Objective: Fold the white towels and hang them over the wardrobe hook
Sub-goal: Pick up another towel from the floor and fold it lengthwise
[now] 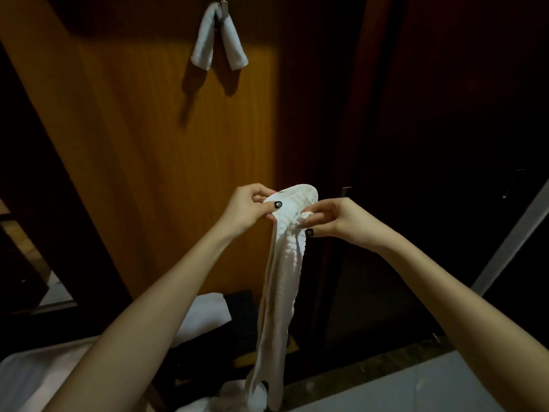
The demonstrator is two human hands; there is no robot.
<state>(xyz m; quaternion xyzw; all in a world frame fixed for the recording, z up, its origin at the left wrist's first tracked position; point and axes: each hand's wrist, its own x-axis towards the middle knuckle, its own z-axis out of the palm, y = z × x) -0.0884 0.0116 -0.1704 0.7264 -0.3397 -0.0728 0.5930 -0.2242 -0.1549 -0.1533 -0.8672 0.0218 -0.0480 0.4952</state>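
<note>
A white textured towel hangs down in a long narrow fold from both my hands, held up in front of the wooden wardrobe door. My left hand pinches its top edge on the left. My right hand grips the same top fold from the right. Another white towel is draped in two hanging ends over the metal hook high on the door.
White cloth and dark items lie low near the door's foot. A white surface fills the bottom right, pale fabric the bottom left. Dark wardrobe panels stand to the right.
</note>
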